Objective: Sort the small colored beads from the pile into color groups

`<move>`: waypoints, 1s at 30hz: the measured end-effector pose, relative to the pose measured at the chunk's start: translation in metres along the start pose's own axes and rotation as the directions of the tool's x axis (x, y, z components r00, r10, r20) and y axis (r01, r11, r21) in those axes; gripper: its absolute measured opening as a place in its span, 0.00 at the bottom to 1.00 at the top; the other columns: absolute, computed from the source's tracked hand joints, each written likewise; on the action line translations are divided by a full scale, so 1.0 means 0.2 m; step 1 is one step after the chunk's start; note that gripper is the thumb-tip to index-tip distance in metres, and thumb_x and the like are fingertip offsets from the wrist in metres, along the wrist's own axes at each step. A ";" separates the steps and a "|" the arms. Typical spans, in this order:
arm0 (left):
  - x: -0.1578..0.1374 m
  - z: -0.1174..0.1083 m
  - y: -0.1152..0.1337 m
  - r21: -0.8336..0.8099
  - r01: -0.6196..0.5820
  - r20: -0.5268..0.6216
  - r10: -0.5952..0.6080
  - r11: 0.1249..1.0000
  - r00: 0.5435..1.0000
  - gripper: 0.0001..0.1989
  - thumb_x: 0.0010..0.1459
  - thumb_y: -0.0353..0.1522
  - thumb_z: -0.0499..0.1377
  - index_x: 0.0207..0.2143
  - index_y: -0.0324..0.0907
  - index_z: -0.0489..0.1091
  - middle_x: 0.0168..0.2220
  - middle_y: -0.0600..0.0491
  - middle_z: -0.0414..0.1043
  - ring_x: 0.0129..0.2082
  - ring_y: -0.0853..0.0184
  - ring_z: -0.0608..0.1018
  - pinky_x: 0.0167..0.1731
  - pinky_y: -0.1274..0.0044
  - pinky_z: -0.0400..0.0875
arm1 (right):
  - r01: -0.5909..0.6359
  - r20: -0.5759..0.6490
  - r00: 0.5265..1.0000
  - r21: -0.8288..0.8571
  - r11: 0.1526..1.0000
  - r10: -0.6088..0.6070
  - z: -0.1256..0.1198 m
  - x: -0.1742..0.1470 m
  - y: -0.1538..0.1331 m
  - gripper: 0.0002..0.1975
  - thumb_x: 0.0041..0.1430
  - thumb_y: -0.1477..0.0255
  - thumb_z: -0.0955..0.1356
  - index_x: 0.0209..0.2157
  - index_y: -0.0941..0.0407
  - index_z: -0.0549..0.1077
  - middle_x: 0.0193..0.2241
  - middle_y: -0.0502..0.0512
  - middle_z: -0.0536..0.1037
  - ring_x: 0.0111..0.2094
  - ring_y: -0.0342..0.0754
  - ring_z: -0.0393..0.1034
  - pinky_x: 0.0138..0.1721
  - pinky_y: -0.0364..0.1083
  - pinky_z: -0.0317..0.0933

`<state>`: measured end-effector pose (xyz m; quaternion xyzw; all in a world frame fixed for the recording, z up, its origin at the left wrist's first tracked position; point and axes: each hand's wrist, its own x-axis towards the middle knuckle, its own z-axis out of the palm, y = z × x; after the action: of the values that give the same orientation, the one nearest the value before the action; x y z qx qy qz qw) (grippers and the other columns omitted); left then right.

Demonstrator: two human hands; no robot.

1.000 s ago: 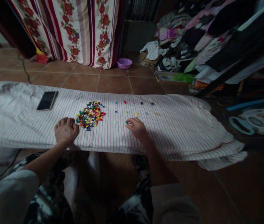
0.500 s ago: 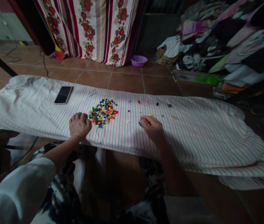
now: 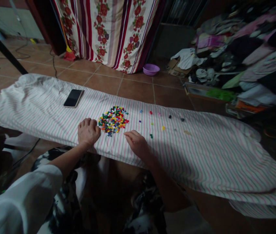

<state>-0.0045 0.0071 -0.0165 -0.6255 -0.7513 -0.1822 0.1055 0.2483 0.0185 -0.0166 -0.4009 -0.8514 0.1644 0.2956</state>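
"So, what part are you at?"

"Between picks, I think. From far off, I see my right grip (image 3: 136, 143) near the pile of tiny colored bits (image 3: 113, 121). Its tips look pinched, but I can't tell if they hold anything. My left grip (image 3: 89, 131) is curled right by the pile; I can't see under it."

"What's new?"

"Just before, the green bit (image 3: 151, 136) was at my right grip. Now it's alone on the striped cloth (image 3: 201, 156), and that grip is closer to the pile."

"Next move needs?"

"A soft pinch, I guess."

Cloth (image 3: 213, 156) w/ phone (image 3: 73, 98), col. pcs (image 3: 113, 120)
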 end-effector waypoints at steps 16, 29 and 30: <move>0.00 0.00 0.00 0.023 -0.011 -0.009 0.012 1.000 1.000 0.12 0.57 0.34 0.51 0.41 0.43 0.71 0.46 0.45 0.69 0.49 0.55 0.69 0.48 0.65 0.61 | -0.324 0.105 0.933 -0.167 0.931 0.344 0.05 0.36 -0.09 0.13 0.63 0.75 0.63 0.43 0.51 0.77 0.41 0.55 0.71 0.43 0.48 0.68 0.45 0.45 0.61; 0.00 0.01 0.00 -0.001 -0.013 -0.014 0.013 1.000 1.000 0.14 0.57 0.34 0.51 0.42 0.42 0.71 0.47 0.44 0.69 0.49 0.55 0.69 0.48 0.64 0.61 | -0.269 0.213 0.922 -0.247 0.931 0.323 0.09 0.42 -0.13 0.13 0.64 0.74 0.62 0.45 0.53 0.76 0.45 0.58 0.71 0.44 0.50 0.69 0.46 0.46 0.62; 0.00 0.00 0.00 -0.001 -0.015 -0.013 0.015 1.000 1.000 0.14 0.57 0.34 0.50 0.42 0.42 0.71 0.47 0.44 0.69 0.49 0.55 0.69 0.48 0.64 0.61 | -0.269 0.216 0.921 -0.253 0.929 0.325 0.09 0.42 -0.13 0.14 0.64 0.74 0.62 0.45 0.53 0.76 0.45 0.58 0.71 0.44 0.50 0.69 0.46 0.46 0.62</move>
<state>-0.0048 0.0075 -0.0174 -0.6301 -0.7456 -0.1861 0.1115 0.1788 0.0672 0.0136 -0.5317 -0.8239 0.1628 0.1097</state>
